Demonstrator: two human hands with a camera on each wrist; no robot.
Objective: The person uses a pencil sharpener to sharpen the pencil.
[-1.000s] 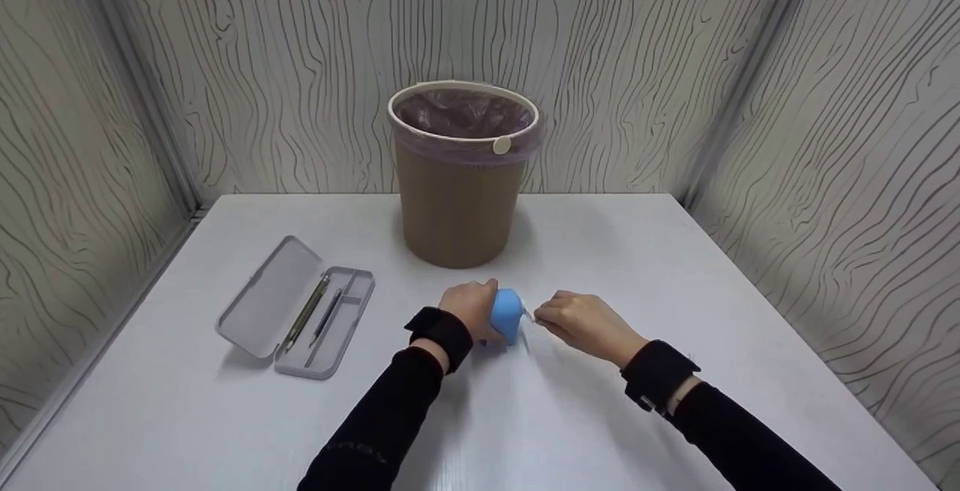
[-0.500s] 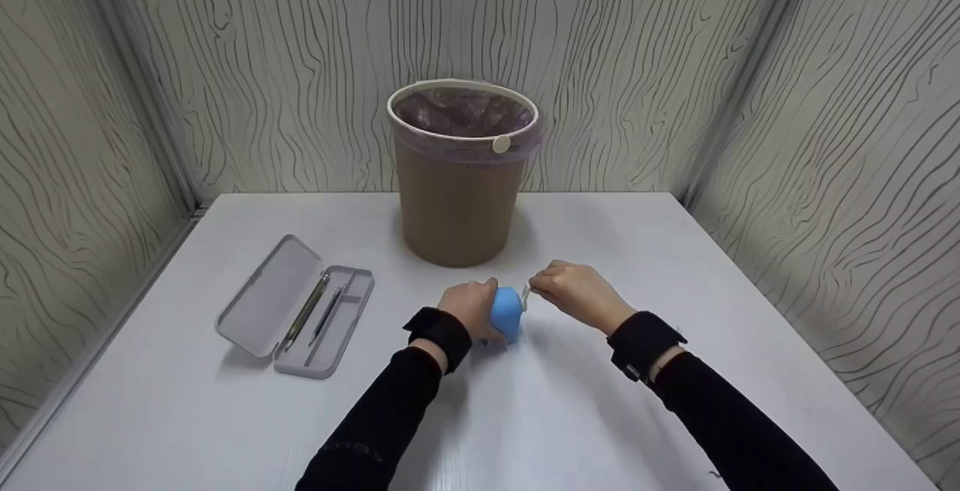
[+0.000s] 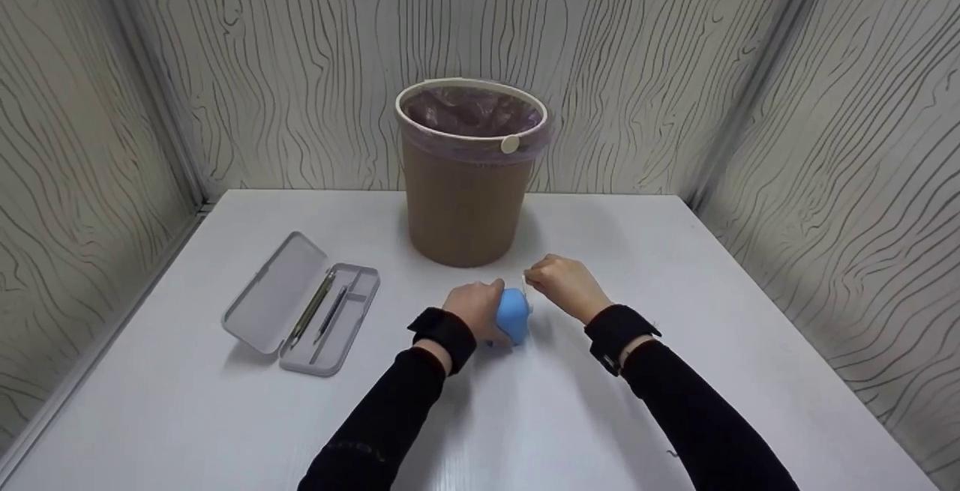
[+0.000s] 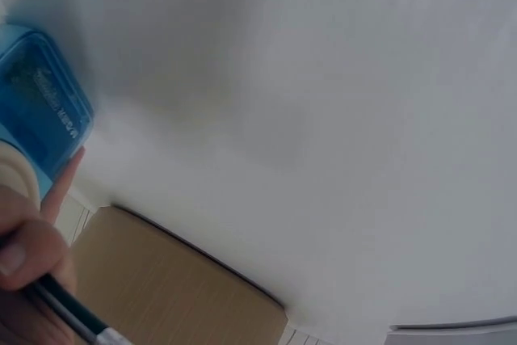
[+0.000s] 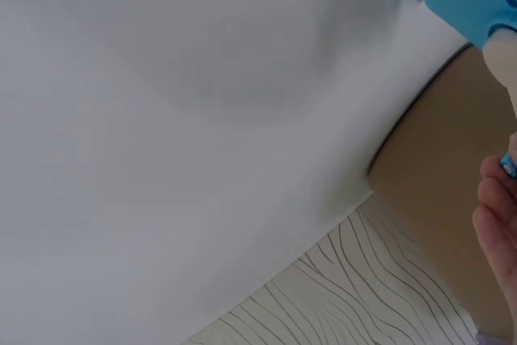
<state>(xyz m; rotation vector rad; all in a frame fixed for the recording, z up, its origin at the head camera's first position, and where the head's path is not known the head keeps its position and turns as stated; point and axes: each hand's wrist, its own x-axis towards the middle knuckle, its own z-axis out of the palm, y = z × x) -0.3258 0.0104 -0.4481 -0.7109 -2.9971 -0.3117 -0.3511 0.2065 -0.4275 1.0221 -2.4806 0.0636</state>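
Note:
A blue hand-crank pencil sharpener sits on the white table, gripped by my left hand. The left wrist view shows its see-through blue drawer with dark bits inside. A dark pencil with a silvery band runs under the left fingers there, pointing at the sharpener's pale round front. On the opposite side, my right hand pinches the handle of the sharpener's pale crank. The right wrist view has the crank arm and a bit of the blue knob between the fingers.
A brown bin with a purple liner stands just behind the hands. At left lies an opened grey pencil case holding a pair of pencils. Patterned panels enclose the table on the back and sides.
My right hand has swung away from me and a little left, turning the crank from low to upright. The left hand keeps its grip on the sharpener. The head view has shifted slightly.

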